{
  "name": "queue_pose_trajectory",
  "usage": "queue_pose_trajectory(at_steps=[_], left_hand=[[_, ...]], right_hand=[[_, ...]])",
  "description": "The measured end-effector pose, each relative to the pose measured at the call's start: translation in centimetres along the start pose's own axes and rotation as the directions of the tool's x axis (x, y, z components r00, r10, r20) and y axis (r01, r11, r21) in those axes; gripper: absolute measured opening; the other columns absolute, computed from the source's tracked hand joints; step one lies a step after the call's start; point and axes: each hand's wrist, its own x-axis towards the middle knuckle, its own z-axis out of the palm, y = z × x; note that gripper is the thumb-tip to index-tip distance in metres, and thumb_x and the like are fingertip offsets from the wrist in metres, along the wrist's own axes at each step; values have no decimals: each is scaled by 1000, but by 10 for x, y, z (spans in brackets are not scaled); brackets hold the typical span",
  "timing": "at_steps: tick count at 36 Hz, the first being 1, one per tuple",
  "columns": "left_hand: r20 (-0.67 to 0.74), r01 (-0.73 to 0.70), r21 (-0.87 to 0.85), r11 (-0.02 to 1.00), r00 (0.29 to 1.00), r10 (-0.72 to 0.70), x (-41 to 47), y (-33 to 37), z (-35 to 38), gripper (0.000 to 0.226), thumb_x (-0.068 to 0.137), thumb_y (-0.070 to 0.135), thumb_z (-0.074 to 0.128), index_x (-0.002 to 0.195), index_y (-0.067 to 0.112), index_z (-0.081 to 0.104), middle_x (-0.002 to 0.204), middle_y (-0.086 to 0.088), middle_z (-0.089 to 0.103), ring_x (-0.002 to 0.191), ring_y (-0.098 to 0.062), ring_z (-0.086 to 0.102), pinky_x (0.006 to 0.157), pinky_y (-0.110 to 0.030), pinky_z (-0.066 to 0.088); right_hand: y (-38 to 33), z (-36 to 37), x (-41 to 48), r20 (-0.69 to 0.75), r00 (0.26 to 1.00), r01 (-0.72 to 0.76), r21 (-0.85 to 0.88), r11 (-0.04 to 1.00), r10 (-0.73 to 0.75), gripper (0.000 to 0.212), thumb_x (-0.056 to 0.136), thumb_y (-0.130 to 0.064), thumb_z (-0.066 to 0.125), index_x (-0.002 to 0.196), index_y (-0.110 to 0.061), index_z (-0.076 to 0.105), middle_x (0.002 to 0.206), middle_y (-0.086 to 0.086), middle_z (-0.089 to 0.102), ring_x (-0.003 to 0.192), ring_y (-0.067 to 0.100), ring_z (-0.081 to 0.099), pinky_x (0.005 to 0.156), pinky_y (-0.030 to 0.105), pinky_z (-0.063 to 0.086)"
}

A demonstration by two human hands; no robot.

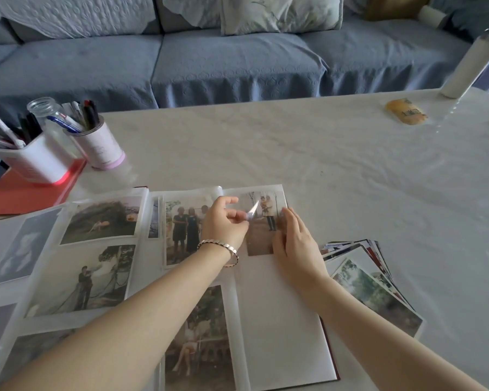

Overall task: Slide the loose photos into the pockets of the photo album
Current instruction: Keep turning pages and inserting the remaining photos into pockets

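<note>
I see left hand (226,221) pinching pocket film (252,211) up, right hand (294,244) flat on photo (261,238) just left of it, long axis pointing away.

Blue sofa (209,60) runs across the whole back of the view, with a quilted cover, the seat split in sections and the cover hanging over the front edge. Pale patterned cushion (280,12) leans on the backrest mid-right; brownish cushion (393,5) sits further right, cut by the top edge. Worktop (322,165) in front of the sofa is pale grey-white, marbled and glossy, with soft reflections. Far left on it: red folder (20,193) with a white pen holder (34,162) on top, round pen cup (102,148) just beside, glass jar (44,108) between them. Far right: tall white bottle (469,63), yellowish packet (406,112) near it. Light is soft and even.
</note>
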Motion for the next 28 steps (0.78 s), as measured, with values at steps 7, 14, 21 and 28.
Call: queue_pose_trajectory(at_steps=[7,14,21,28], left_hand=[[183,-141,188,972,977,106,-5,-1,-14,48,81,-7,56,123,15,50,110,-4,57,105,-14,60,79,-15,45],[538,-589,637,497,802,261,-42,-4,-17,38,97,18,41,135,20,45,155,0,-17,144,-20,-9,115,-31,0],[624,-633,669,389,763,169,-52,-10,-14,46,102,24,26,147,30,20,157,8,6,144,-9,4,116,-33,-3],[622,-649,622,438,749,227,-62,-9,-30,42,101,23,32,142,28,35,154,12,20,141,-4,15,113,-22,0]], right_hand=[[-5,-2,-3,10,999,41,-57,998,-40,48,96,-14,40,142,-5,30,154,9,22,140,23,26,106,26,24],[6,-35,-22,1,985,169,-155,973,-171,50,89,-19,45,137,-5,42,151,17,26,136,36,32,109,38,26],[37,-93,-72,103,992,106,-388,915,-71,40,79,-34,71,116,-18,64,126,-5,59,114,17,56,94,22,40],[61,-92,-103,106,972,229,-617,753,-208,44,58,-55,48,66,-19,73,72,-9,70,69,7,69,61,19,53]])
